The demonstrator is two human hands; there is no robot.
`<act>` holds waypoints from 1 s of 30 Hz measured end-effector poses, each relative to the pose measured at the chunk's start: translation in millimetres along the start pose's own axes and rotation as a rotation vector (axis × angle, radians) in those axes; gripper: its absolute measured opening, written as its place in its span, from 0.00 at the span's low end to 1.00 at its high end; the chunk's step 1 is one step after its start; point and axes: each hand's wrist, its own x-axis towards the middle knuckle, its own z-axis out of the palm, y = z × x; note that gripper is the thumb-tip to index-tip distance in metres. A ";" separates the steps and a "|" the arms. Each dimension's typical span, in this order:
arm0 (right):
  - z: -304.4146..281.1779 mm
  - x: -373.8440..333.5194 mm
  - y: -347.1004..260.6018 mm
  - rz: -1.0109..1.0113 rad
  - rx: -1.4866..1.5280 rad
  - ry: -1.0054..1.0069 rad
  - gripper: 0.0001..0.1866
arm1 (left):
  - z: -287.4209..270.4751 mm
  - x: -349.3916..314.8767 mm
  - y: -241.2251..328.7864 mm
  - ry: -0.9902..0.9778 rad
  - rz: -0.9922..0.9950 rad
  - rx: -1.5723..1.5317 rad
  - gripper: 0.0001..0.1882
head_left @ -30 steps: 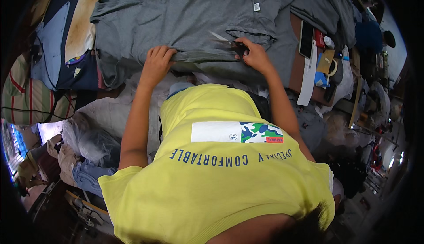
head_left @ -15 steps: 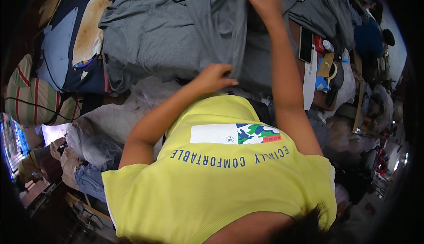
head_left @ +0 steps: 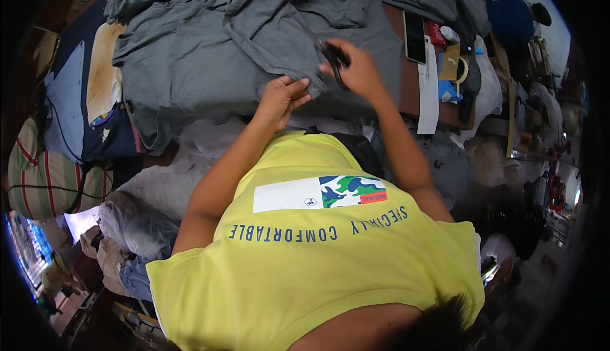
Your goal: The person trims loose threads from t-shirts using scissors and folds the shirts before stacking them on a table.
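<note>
Grey T-shirts (head_left: 190,65) lie spread and piled across the table in front of me. My left hand (head_left: 281,100) pinches the near edge of one grey T-shirt (head_left: 267,33) between thumb and fingers, lifting a gathered corner. Just to the right of it, my right hand (head_left: 357,71) is closed around black thread snips (head_left: 332,62), slightly blurred. Their tips reach toward the raised cloth; whether they touch it I cannot tell.
On the table's right side are a phone (head_left: 415,36), a white paper strip (head_left: 428,100), a tape roll (head_left: 462,70) and a small white bottle (head_left: 449,34). A stained cloth pad (head_left: 105,74) lies at left. Clear plastic bags (head_left: 136,224) hang below, beside a striped cushion-like bundle (head_left: 54,170).
My right hand has come back from the far side with the snips, toward my left hand. My left hand, free before, now grips the shirt's edge. The shirt has shifted nearer.
</note>
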 end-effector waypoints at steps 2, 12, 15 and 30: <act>-6.0 -37.6 8.7 0.081 -0.003 -0.032 0.26 | -4.1 4.6 -5.6 -0.016 0.021 0.006 0.05; -13.1 -106.8 -13.7 0.420 -0.090 -0.077 0.26 | -18.2 8.3 -2.8 0.060 -0.027 -0.232 0.05; -12.2 -108.8 -17.6 0.411 -0.082 -0.063 0.25 | -15.9 2.7 -5.7 0.038 -0.070 -0.052 0.04; -9.5 -122.3 -26.3 0.334 -0.131 -0.017 0.24 | -1.2 -5.1 -13.8 0.041 0.040 -0.018 0.03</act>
